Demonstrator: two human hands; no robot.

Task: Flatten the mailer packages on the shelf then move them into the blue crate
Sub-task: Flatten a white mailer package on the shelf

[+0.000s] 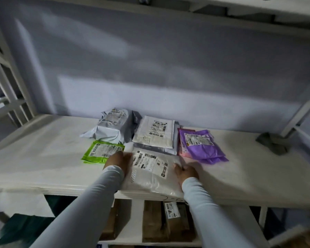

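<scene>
A clear-white mailer (150,174) with a barcode label lies at the front edge of the white shelf (43,158). My left hand (119,162) rests on its left side and my right hand (186,171) on its right side; both press flat against it. Behind it lie a green mailer (101,151), a puffy grey mailer (111,126), a white mailer (155,134) on top of a grey one, and a purple mailer (200,145). No blue crate is in view.
A grey wall stands close behind the mailers. A dark grey bracket (272,142) sits at the right of the shelf. Brown cardboard boxes (156,222) fill the shelf below. Another shelf (222,17) hangs overhead.
</scene>
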